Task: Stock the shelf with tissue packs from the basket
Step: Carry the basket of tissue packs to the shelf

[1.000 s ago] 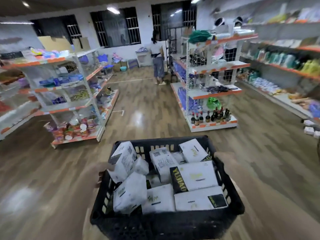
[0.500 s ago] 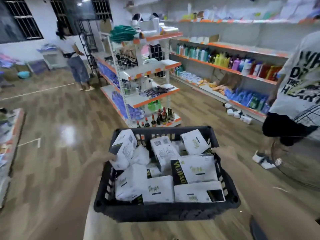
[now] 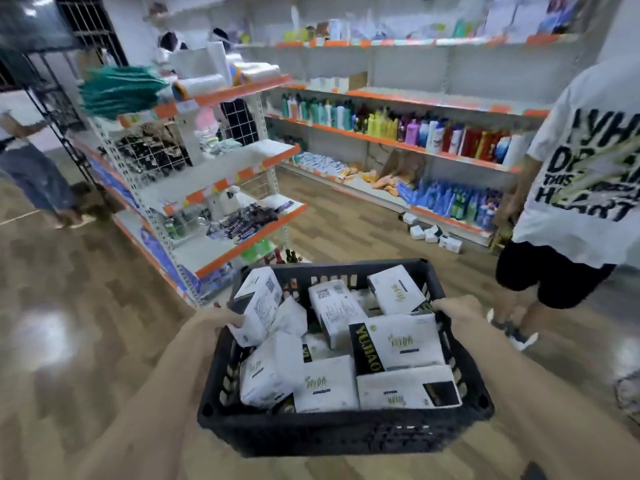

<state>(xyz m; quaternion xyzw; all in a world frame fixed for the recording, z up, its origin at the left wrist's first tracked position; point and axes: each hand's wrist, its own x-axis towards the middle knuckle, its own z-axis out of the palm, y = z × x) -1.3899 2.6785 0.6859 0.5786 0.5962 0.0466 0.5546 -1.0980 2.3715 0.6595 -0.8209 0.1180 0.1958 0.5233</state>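
I carry a black plastic basket (image 3: 343,434) in front of me, filled with several white tissue packs (image 3: 394,341) with black and green print. My left hand (image 3: 218,320) grips the basket's left rim. On the right rim, my right hand (image 3: 457,308) holds the basket the same way. Ahead on the right runs a long wall shelf (image 3: 398,143) with orange edges, stocked with bottles and blue packs. A few small white packs (image 3: 433,235) lie on the floor at its foot.
A free-standing shelf unit (image 3: 221,188) with orange edges stands just ahead on the left. A person in a white printed T-shirt (image 3: 581,188) and black shorts stands close on the right. Another person (image 3: 31,168) is at the far left. Wooden floor lies between the shelves.
My view has swung to the right and moved nearer the wall shelf; the person in the white T-shirt came into view. Both hands keep their hold on the basket.
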